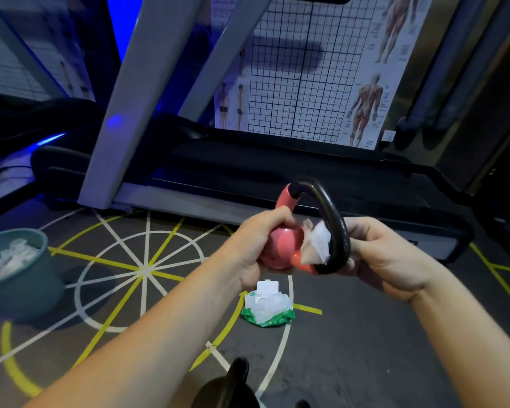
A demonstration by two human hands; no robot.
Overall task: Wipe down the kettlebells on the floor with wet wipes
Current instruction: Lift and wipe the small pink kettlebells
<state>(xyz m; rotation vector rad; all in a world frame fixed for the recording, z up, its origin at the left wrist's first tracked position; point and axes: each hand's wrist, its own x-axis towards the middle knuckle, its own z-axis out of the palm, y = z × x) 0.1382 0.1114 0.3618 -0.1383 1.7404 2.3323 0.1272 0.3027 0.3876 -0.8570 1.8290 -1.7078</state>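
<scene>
Above the floor [365, 348], in front of the treadmill [277, 172], a small kettlebell [280, 245] is held up in the air between both hands. The left hand [256, 240] is curled round its pink ball, thumb on top and fingers underneath. The right hand [386, 254] is wrapped round the far side of the black handle [336, 219] and pins a white wipe [317, 242] against the handle's inner face. Its fingertips are hidden behind the loop.

The kettlebell looks rigid and dense for its size, though probably light enough to turn freely in the hands. The pink coating is glossy and smooth, so it may get slippery once damp. Cupping the ball from below, as the left hand does, seems the safest hold. The handle loop is the other natural grip, and it lets the ball be rotated while the wipe runs along it. The wipe is soft, limp and crumpled, and needs finger pressure to stay against a curved part.

The ball is rounded and salmon pink, with pink collars where the thick black loop joins it.

On the floor below lies an opened green and white pack of wipes [267, 307] with its flap up. A second, black kettlebell [227, 387] sits at the bottom edge of the view, and it likely has yet to be wiped. A grey-green bin [27, 290] holding crumpled white wipes stands to the left.
</scene>
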